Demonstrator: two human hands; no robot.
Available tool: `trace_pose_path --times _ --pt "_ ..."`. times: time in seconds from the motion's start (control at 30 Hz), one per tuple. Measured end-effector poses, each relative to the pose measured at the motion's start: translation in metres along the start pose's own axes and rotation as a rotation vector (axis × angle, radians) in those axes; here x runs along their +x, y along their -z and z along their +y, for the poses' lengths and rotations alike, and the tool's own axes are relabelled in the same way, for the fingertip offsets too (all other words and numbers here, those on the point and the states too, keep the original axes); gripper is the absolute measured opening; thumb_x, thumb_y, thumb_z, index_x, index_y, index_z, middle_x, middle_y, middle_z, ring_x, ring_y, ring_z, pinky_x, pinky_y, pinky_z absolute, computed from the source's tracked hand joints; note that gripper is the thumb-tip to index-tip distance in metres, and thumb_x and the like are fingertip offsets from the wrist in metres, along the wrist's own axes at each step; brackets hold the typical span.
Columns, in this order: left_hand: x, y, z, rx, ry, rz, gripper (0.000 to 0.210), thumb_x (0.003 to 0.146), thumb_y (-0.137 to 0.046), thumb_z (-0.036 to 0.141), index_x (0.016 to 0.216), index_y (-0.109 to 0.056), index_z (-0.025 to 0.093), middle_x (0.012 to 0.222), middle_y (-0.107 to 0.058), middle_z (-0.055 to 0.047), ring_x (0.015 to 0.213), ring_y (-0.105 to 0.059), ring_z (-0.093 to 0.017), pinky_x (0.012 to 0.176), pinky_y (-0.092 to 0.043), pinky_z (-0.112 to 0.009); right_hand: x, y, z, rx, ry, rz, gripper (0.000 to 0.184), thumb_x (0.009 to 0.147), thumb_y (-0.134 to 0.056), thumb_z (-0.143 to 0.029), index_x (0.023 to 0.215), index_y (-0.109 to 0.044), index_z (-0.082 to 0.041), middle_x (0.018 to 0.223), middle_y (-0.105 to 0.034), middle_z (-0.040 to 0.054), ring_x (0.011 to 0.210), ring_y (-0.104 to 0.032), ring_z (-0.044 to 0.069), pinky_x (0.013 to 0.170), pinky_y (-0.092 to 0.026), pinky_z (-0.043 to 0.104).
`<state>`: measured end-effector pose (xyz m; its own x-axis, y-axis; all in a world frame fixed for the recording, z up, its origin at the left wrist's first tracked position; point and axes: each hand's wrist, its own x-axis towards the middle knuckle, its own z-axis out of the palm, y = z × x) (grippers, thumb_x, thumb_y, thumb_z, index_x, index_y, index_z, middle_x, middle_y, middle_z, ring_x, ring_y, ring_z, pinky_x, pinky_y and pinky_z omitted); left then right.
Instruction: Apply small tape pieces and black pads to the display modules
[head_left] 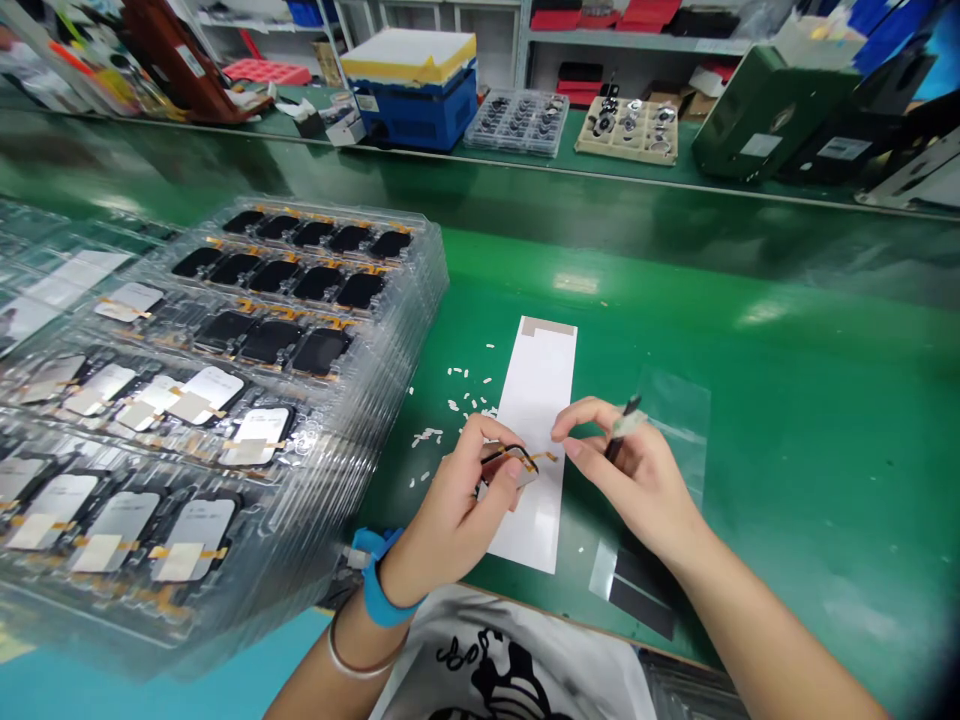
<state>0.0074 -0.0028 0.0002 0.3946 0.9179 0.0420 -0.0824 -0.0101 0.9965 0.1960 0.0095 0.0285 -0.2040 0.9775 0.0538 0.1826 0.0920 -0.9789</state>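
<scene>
the paper strip [541, 390] has a tray stack [411, 325] and, nearer, small scraps [453, 405] to its left, film [684, 425] to its right, a parts case [514, 149] behind, a display [528, 477] above it.

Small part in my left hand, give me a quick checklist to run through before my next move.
1. Small part gripped: ok, between the thumb and fingers of the left hand.
2. Orange cable exposed: ok, it sticks out toward the right hand.
3. Right fingertips touching the cable: cannot tell, they are very close.
4. Dark tool secured: ok, held in the right hand.
5. Bench tidy: not ok, white scraps lie scattered left of the white sheet.
</scene>
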Motion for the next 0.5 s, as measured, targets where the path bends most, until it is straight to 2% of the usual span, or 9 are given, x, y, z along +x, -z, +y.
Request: trace_pose_path --times 0.07,0.17,0.37,0.5 --pt "0.0001 0.0001 0.0013 0.021 -0.033 -0.021 0.005 0.103 -0.048 0.027 0.105 -0.045 0.024 0.076 -0.049 0.005 0.064 -0.044 -0.009 0.059 -0.035 -0.021 0.0030 0.0044 0.0041 0.081 -0.148 -0.119 0.020 0.090 -0.062 -0.037 0.086 -0.065 -0.017 0.060 -0.045 -0.0049 0.046 -0.029 0.007 0.044 -0.021 0.023" --pt "0.0009 -0.0004 0.0038 0.058 -0.044 -0.048 0.007 0.102 -0.049 0.019 0.104 -0.044 0.024 0.077 -0.048 0.005 0.063 -0.043 -0.008 0.058 -0.034 -0.020 0.0043 0.0059 0.0092 0.142 -0.215 -0.245 0.024 0.087 -0.065 -0.040 0.085 -0.068 -0.017 0.048 -0.026 -0.0107 0.044 -0.019 0.007 0.045 -0.014 0.025" --pt "0.0021 -0.0004 0.0046 0.181 -0.058 -0.052 0.011 0.099 -0.050 0.014 0.102 -0.044 0.023 0.080 -0.049 0.004 0.065 -0.046 -0.007 0.059 -0.035 -0.019 0.0026 0.0008 0.0091 0.114 -0.183 -0.204 0.016 0.082 -0.069 -0.031 0.077 -0.069 -0.016 0.050 -0.024 -0.0109 0.047 -0.018 0.006 0.047 -0.014 0.025" --pt "0.0030 -0.0004 0.0069 0.215 -0.036 -0.058 0.010 0.099 -0.048 0.014 0.100 -0.043 0.023 0.082 -0.047 0.004 0.065 -0.046 -0.007 0.058 -0.035 -0.019 0.0041 0.0009 0.0106 0.132 -0.187 -0.206 0.017 0.082 -0.070 -0.031 0.077 -0.071 -0.015 0.049 -0.021 -0.0117 0.046 -0.016 0.006 0.046 -0.013 0.025"
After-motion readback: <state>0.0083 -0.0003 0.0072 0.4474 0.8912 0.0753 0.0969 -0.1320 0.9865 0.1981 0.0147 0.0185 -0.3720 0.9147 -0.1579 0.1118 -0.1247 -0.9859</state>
